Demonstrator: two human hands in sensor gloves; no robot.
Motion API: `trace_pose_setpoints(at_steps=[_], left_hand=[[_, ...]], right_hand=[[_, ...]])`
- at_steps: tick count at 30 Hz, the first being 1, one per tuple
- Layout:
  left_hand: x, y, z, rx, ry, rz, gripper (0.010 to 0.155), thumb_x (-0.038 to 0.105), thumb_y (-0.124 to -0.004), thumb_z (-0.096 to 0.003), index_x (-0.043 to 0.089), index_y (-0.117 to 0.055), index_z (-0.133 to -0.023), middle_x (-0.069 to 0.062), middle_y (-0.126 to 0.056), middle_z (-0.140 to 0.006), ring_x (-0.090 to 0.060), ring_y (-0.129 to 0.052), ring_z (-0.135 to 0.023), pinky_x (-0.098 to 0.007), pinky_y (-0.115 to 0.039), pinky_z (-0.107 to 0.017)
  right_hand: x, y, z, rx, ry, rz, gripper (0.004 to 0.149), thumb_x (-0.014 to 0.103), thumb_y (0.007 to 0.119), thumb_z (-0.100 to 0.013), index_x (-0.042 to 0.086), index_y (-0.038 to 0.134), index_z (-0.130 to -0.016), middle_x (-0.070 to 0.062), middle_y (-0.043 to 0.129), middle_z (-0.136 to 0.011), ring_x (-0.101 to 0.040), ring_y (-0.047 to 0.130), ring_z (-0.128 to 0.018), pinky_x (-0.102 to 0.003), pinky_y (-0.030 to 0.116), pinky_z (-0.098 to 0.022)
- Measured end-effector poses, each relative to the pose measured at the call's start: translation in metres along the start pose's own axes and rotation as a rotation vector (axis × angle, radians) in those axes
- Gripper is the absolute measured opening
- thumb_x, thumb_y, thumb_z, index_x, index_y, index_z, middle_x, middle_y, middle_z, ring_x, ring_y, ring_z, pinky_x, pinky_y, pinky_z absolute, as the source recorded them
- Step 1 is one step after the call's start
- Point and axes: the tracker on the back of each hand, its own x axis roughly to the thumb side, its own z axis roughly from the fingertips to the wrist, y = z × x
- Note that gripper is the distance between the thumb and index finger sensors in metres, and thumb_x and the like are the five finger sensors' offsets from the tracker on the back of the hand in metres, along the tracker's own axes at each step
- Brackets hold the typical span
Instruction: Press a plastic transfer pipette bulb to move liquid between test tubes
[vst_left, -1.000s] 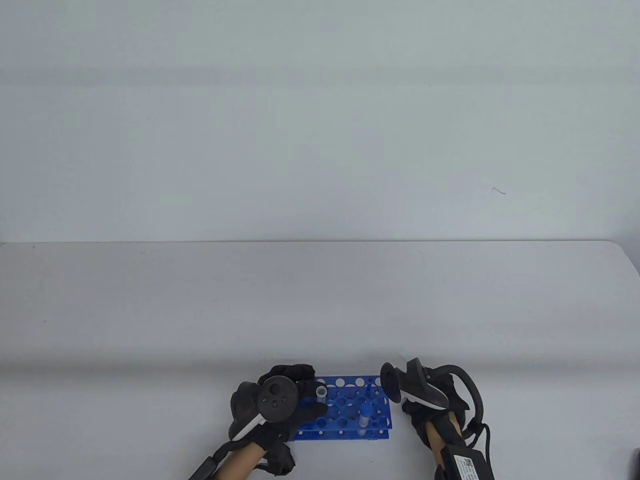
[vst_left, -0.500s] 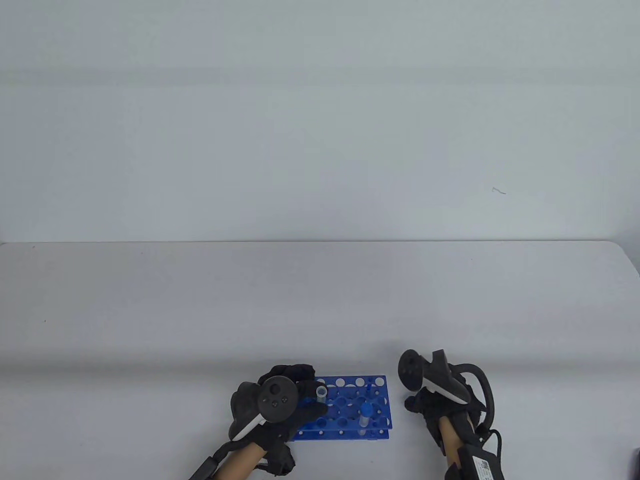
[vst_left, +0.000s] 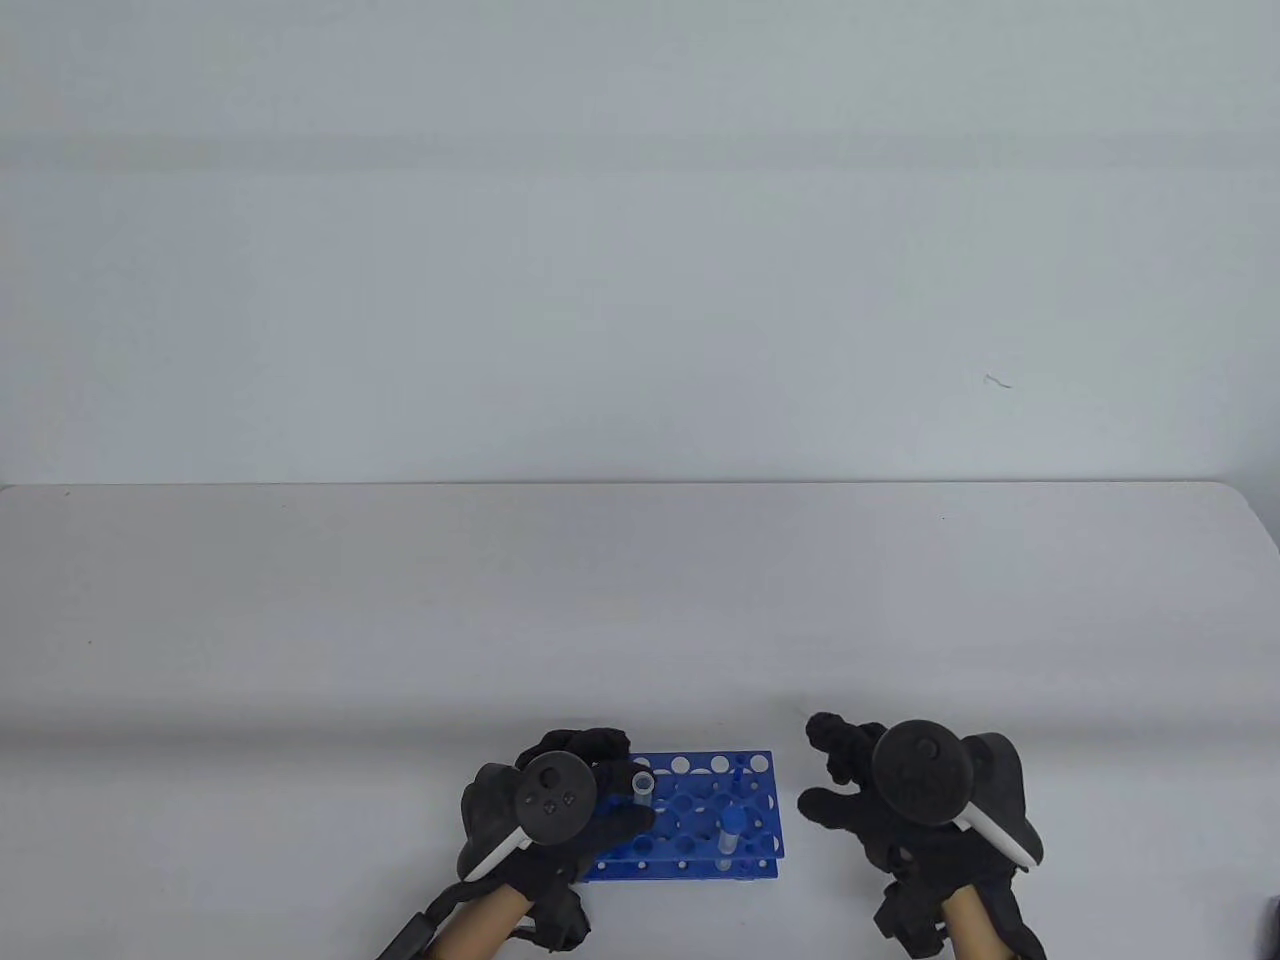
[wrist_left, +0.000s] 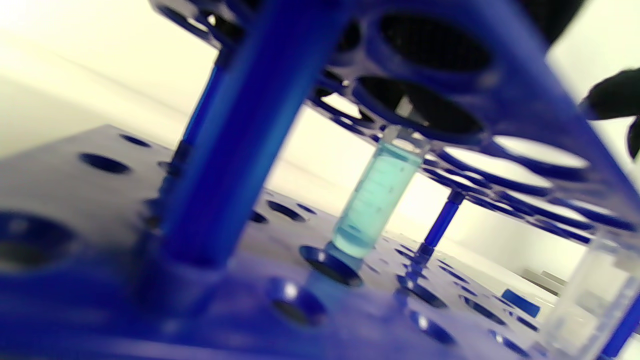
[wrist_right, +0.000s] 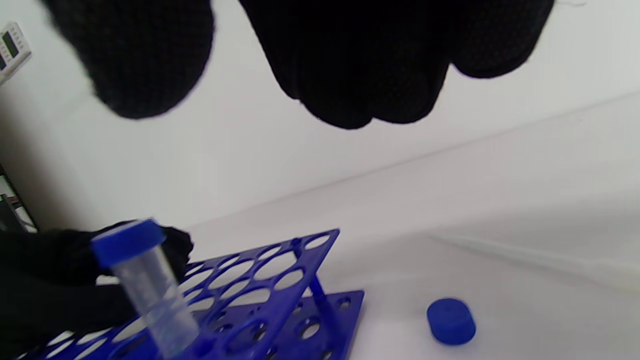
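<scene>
A blue test tube rack (vst_left: 700, 800) stands near the table's front edge. My left hand (vst_left: 600, 790) holds its left end, thumb on the top plate beside an open tube (vst_left: 641, 786). A blue-capped clear tube (vst_left: 733, 830) stands at the rack's front right and also shows in the right wrist view (wrist_right: 145, 280). The left wrist view shows a tube of pale blue liquid (wrist_left: 380, 200) in the rack (wrist_left: 240, 130). My right hand (vst_left: 830, 775) hovers right of the rack, fingers (wrist_right: 350, 60) spread and empty. A clear pipette (wrist_right: 550, 260) lies on the table beyond it.
A loose blue cap (wrist_right: 450, 320) lies on the table right of the rack (wrist_right: 260, 295), under my right hand. The white table (vst_left: 640, 620) stretches far behind the rack to a pale wall.
My right hand has moved right, away from the rack's right end, and turned palm down with fingers spread. The left hand and the rack have not moved.
</scene>
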Motion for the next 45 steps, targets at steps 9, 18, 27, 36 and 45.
trace_pose_setpoints(at_steps=[9, 18, 27, 36, 45], left_hand=[[0.0, 0.0, 0.0, 0.002, 0.002, -0.003, 0.052, 0.058, -0.08, -0.0388, 0.041, -0.079, -0.088, 0.011, -0.057, -0.112, -0.021, -0.049, -0.101, -0.047, -0.042, -0.08], [0.0, 0.0, 0.0, 0.002, 0.001, -0.003, 0.052, 0.058, -0.08, -0.0388, 0.041, -0.079, -0.088, 0.01, -0.057, -0.112, -0.021, -0.049, -0.101, -0.047, -0.042, -0.08], [0.0, 0.0, 0.0, 0.002, 0.001, -0.003, 0.052, 0.058, -0.08, -0.0388, 0.041, -0.079, -0.088, 0.011, -0.057, -0.112, -0.021, -0.049, -0.101, -0.047, -0.042, -0.08], [0.0, 0.0, 0.0, -0.001, -0.001, -0.004, 0.052, 0.058, -0.08, -0.039, 0.041, -0.078, -0.089, 0.011, -0.057, -0.112, -0.021, -0.049, -0.101, -0.047, -0.042, -0.08], [-0.009, 0.012, 0.004, -0.063, -0.021, -0.048, 0.081, 0.06, -0.08, -0.0368, 0.033, -0.057, -0.109, 0.001, -0.043, -0.121, -0.026, -0.041, -0.105, -0.05, -0.041, -0.08]], right_hand=[[0.026, 0.047, -0.011, 0.113, -0.057, 0.133, 0.082, 0.053, 0.084, -0.03, 0.012, 0.07, -0.099, -0.006, 0.085, -0.075, -0.03, 0.08, -0.068, -0.058, 0.062, -0.059], [0.029, 0.067, -0.014, 0.098, -0.036, 0.143, 0.078, 0.054, 0.084, -0.029, 0.012, 0.075, -0.094, -0.004, 0.085, -0.068, -0.03, 0.08, -0.064, -0.058, 0.062, -0.057], [0.03, 0.08, -0.014, 0.021, -0.029, 0.165, 0.067, 0.051, 0.085, -0.029, 0.017, 0.082, -0.087, 0.001, 0.086, -0.058, -0.027, 0.083, -0.058, -0.057, 0.065, -0.055], [0.027, 0.084, -0.014, -0.008, -0.033, 0.129, 0.052, 0.049, 0.087, -0.029, 0.028, 0.086, -0.077, 0.004, 0.088, -0.052, -0.025, 0.086, -0.053, -0.055, 0.067, -0.054], [0.025, 0.084, -0.013, -0.021, -0.036, 0.105, 0.051, 0.049, 0.089, -0.028, 0.029, 0.087, -0.075, 0.003, 0.088, -0.05, -0.025, 0.085, -0.052, -0.055, 0.067, -0.054]])
